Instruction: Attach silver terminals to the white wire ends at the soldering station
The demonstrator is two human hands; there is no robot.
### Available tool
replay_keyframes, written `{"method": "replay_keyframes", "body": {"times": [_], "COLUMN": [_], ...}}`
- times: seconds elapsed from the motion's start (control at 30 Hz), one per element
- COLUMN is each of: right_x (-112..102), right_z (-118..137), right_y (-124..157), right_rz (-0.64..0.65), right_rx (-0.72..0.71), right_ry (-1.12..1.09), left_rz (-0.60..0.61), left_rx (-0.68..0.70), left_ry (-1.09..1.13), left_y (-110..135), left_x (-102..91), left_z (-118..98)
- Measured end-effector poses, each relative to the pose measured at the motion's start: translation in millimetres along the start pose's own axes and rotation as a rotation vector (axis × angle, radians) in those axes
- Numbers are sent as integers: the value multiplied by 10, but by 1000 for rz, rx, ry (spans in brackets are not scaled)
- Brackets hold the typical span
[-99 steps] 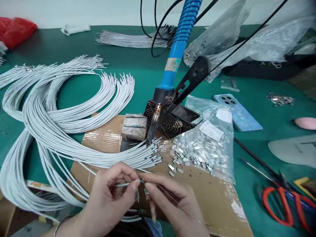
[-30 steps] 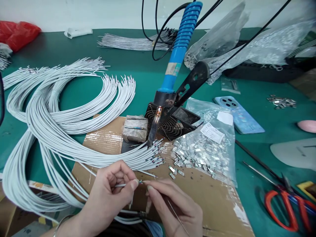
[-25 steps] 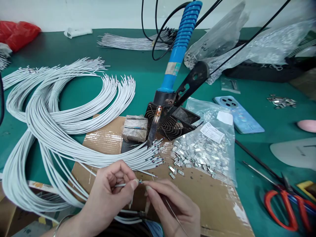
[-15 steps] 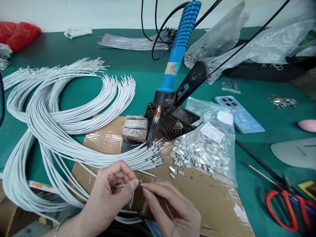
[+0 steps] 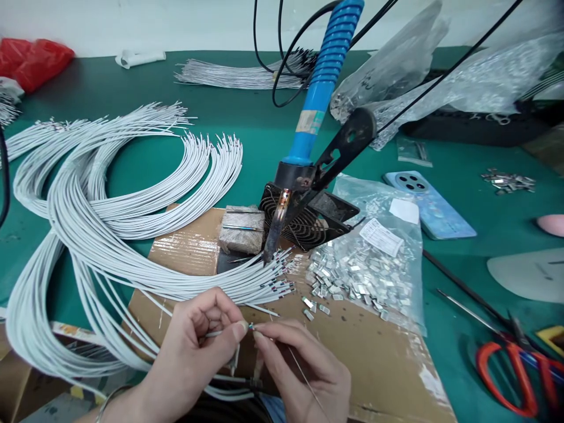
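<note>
My left hand (image 5: 198, 346) pinches a white cable (image 5: 214, 333) close to its end between thumb and forefinger. Small coloured strands (image 5: 251, 326) stick out at the cable's tip. My right hand (image 5: 304, 364) is closed beside them, its thumb and forefinger pinched at the tip. From this hand a thin silvery wire (image 5: 307, 380), which looks like solder wire, runs down to the lower right. What lies right between the right fingertips is too small to make out. Just above the hands, the ends of a thick white cable bundle (image 5: 145, 270) rest on cardboard (image 5: 379, 358).
A blue-handled soldering iron (image 5: 324, 82) hangs tip down in a black clamp (image 5: 348, 141), over the cable ends. Near it are a wrapped block (image 5: 241, 238), a small fan (image 5: 299, 220) and a bag of metal connector shells (image 5: 352, 270). Right are a phone (image 5: 440, 205) and red-handled scissors (image 5: 506, 376).
My right hand has shifted slightly left and its fingers have drawn in a little at the cable tip. The left hand holds nearly still. The view has moved slightly.
</note>
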State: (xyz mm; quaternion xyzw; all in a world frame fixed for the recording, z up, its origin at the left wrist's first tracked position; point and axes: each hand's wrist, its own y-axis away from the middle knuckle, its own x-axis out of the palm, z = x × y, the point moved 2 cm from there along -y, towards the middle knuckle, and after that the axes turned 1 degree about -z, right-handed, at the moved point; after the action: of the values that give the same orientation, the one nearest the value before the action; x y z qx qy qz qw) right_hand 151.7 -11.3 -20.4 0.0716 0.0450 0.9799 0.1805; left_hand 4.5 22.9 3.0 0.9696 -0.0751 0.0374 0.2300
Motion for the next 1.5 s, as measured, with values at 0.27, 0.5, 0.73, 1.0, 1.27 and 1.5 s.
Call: {"method": "replay_keyframes", "body": {"times": [0.27, 0.5, 0.73, 1.0, 1.27, 1.5], "right_x": [0, -2, -34, -211, -141, -89], "right_z": [6, -32, -2, -59, 64, 72], "right_y": [7, 18, -16, -133, -105, -204], "right_rz": [15, -32, 75, -132, -128, 37], "right_rx": [-104, -616, -527, -191, 128, -45], "right_ry": [-1, 196, 230, 107, 57, 55], "left_rz": [7, -1, -14, -71, -54, -36], "left_rx": [7, -10, -6, 29, 77, 134], "left_ry": [47, 91, 75, -4, -126, -173], "left_y": [25, 12, 9, 15, -44, -64], "left_x": [-7, 10, 12, 9, 37, 54], "left_z": [75, 64, 74, 88, 89, 53]}}
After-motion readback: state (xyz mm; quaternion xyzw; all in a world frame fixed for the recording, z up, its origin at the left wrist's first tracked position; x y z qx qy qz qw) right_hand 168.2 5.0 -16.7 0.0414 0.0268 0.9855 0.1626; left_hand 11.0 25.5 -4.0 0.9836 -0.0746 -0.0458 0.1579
